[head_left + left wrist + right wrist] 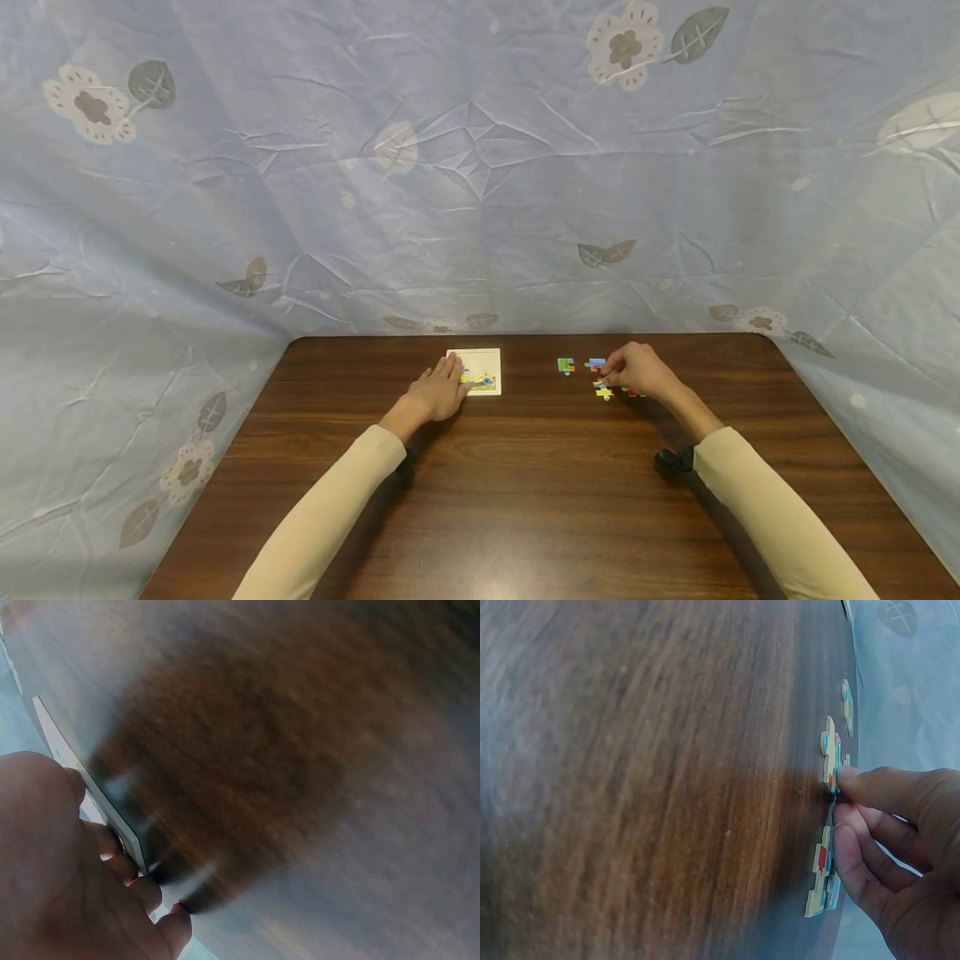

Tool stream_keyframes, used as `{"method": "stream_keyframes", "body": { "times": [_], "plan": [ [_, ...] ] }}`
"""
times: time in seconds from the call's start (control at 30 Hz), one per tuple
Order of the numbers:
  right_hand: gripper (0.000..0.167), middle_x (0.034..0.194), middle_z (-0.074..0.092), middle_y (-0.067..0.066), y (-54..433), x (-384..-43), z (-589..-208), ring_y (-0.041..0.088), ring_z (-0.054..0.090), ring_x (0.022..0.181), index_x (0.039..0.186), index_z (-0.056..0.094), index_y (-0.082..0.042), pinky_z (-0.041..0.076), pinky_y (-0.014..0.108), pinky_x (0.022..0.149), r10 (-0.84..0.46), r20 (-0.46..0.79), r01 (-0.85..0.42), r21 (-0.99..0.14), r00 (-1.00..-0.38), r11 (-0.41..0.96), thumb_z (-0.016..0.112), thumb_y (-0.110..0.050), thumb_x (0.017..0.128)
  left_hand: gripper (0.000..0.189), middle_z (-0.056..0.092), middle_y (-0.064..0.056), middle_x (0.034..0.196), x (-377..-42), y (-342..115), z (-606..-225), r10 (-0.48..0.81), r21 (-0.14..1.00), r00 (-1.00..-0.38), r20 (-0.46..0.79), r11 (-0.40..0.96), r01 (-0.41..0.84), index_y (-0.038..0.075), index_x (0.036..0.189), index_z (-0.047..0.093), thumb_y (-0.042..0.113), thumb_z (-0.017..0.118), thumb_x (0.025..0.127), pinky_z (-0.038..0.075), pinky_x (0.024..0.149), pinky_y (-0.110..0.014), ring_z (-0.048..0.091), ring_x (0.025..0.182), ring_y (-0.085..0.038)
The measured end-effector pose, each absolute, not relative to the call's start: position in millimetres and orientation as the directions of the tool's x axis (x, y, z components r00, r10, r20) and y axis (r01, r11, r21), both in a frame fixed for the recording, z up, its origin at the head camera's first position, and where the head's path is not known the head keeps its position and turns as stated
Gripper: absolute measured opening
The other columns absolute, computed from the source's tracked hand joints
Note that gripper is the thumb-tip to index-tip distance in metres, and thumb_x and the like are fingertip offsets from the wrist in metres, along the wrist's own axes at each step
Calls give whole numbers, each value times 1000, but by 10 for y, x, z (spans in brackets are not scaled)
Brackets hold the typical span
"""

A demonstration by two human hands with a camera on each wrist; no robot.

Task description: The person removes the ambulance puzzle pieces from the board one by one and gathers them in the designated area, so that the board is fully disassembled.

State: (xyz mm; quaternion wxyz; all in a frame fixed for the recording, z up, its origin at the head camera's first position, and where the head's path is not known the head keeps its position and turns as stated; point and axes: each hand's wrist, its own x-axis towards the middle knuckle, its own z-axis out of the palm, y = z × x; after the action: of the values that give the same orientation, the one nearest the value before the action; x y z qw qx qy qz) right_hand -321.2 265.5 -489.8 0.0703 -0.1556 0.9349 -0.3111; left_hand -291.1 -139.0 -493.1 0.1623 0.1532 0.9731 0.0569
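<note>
My left hand (438,390) rests with its fingers extended on the left side of a small, pale, square puzzle board (486,358). Part of a colourful picture shows along the board's lower half; the fingers cover its left edge. In the left wrist view the fingertips lie along the edge of the board (111,808). To the right, my right hand (639,371) pinches at a jigsaw piece (830,761) among the loose pieces, thumb and fingertips close together at its edge. A yellow piece (603,392) lies just below the fingertips. The hand partly hides other pieces.
A green and blue jigsaw piece (566,365) lies between the board and the right hand. More pieces (821,874) lie under the right fingers. The dark wooden table (517,467) ends at a flowered blue cloth (480,250) behind and at both sides.
</note>
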Motion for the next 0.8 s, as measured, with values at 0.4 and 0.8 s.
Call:
{"method": "stream_keyframes", "body": {
  "times": [0.4, 0.8],
  "plan": [
    [6, 90, 82, 8, 2640, -3206, -4907, 14, 72, 73, 95, 83, -4, 59, 28, 64, -322, -11, -252, -597, -947, 762, 81, -6, 89, 72, 1, -15, 179, -2906, -1396, -4940, 309, 146, -902, -302, 950, 276, 4, 169, 6, 47, 24, 116, 15, 137, -52, 6, 167, -31],
    [5, 88, 82, 6, 2636, -3219, -4901, 13, 69, 71, 93, 83, -7, 57, 26, 63, -314, -26, -236, -601, -949, 764, 82, -10, 90, 71, 1, -15, 179, -2916, -1384, -4957, 307, 138, -903, -301, 951, 278, 4, 169, 6, 47, 23, 116, 15, 137, -51, 6, 167, -30]
  ]
}}
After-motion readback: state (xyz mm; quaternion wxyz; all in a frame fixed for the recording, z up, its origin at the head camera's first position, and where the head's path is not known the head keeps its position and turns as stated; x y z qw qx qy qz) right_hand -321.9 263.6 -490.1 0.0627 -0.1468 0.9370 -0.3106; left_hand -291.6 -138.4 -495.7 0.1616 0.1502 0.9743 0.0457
